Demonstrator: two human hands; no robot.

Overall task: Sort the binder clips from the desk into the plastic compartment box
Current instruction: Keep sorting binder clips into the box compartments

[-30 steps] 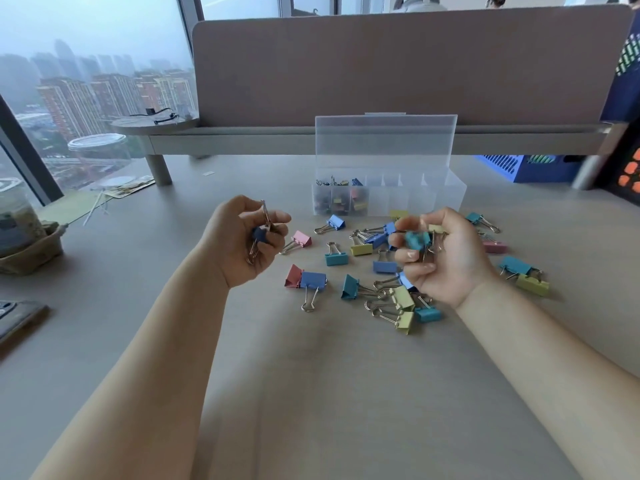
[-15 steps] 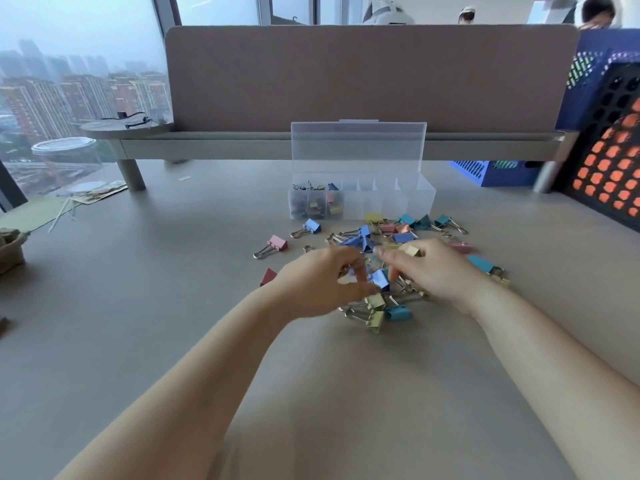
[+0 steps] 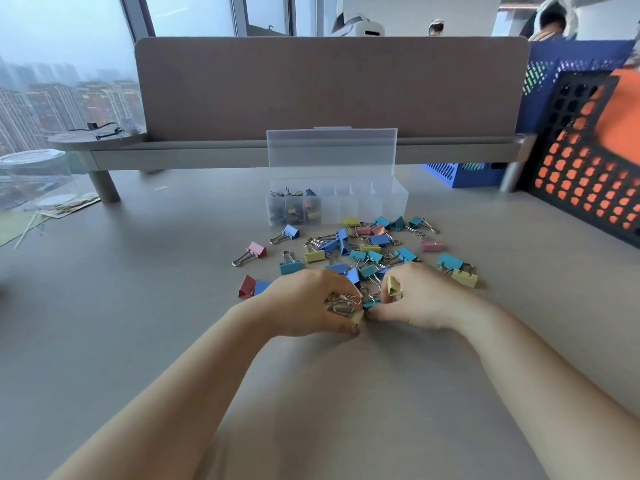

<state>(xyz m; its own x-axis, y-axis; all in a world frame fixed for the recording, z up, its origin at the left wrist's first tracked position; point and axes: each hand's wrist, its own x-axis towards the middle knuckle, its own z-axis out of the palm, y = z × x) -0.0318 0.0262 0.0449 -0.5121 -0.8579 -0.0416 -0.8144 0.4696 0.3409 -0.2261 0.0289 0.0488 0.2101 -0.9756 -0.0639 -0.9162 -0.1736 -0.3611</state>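
Several coloured binder clips [image 3: 360,251], blue, teal, yellow and pink, lie scattered on the desk in front of a clear plastic compartment box [image 3: 388,202] with its lid up. The box's left compartments hold clips; the right ones look empty. My left hand [image 3: 308,303] rests at the near edge of the pile, fingers closed around a yellow clip [image 3: 356,317] with silver handles. My right hand [image 3: 422,299] sits beside it, pinching another yellow clip [image 3: 394,285]. The fingertips of both hands nearly touch over a teal clip.
A brown partition with a shelf [image 3: 329,91] runs behind the box. Black and orange perforated crates [image 3: 588,174] stand at the right, a blue one behind them. A clear jar [image 3: 34,174] and papers sit far left by the window.
Both hands came down from holding clips in the air onto the near edge of the pile. They have closed on yellow clips, and the view has tilted up slightly.
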